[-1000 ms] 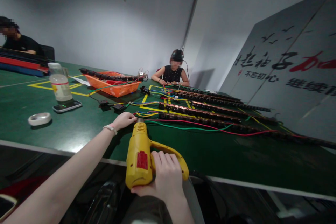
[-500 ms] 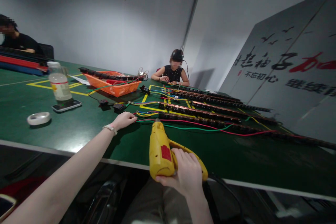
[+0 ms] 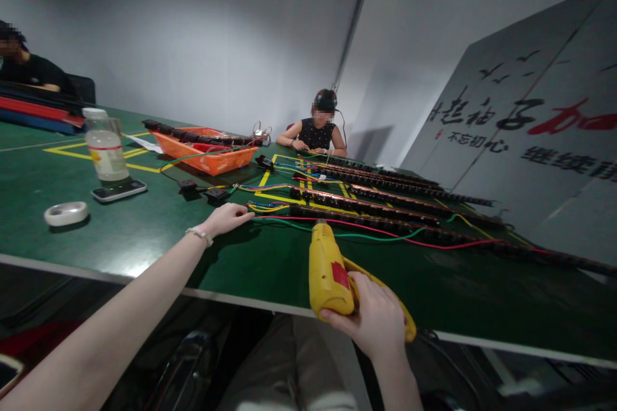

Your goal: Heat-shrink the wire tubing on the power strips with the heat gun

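Note:
My right hand [image 3: 378, 311] is wrapped round the handle of a yellow heat gun [image 3: 328, 270], whose nozzle points away from me toward the nearest long black wire harness [image 3: 357, 217]. At the harness's left end, my left hand [image 3: 226, 218] pinches the ends of thin coloured wires [image 3: 267, 207]. A red wire and a green wire [image 3: 380, 239] run from near those fingertips to the right along the table. The heat gun's nozzle is just in front of these two wires; I cannot tell whether it touches them.
Several more harnesses lie behind on the green table [image 3: 159, 231]. Black connectors [image 3: 218, 195] rest beyond my left hand. An orange basket [image 3: 212, 160], a bottle [image 3: 106, 154], a phone [image 3: 119, 191] and a white ring-shaped roll [image 3: 66, 213] stand left. A person [image 3: 318, 131] sits across; another sits far left.
My right hand has moved the heat gun to the right along the harness. My left hand stays at the wire ends.

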`<state>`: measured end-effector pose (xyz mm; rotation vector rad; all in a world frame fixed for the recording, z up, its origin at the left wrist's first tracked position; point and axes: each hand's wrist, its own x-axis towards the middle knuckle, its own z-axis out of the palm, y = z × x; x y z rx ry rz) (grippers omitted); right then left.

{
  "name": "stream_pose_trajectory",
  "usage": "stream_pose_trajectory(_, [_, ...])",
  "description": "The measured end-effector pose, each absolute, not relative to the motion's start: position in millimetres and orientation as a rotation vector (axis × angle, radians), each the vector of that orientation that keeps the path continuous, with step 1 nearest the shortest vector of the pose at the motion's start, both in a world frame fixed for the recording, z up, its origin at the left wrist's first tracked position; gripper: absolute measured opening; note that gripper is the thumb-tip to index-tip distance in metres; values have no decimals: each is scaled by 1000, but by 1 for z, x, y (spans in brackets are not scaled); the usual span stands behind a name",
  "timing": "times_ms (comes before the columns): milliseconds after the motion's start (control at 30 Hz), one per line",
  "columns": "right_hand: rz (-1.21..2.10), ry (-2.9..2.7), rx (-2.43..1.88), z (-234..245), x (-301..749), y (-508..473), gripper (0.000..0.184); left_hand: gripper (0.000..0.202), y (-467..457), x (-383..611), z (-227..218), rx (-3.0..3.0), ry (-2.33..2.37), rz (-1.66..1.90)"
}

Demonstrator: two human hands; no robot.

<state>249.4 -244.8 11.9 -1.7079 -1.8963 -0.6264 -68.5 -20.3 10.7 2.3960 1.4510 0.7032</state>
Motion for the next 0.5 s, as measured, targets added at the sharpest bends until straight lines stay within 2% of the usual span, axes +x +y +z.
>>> stream_pose_trajectory(200, [-554, -1878, -1847, 19, 249, -231, 61, 44, -20, -69, 10, 2427, 1448, 732])
stream_pose_trajectory(500, [-495, -1886, -1879, 22, 245, -215, 60, 46, -11, -70, 2, 2410, 1478, 756])
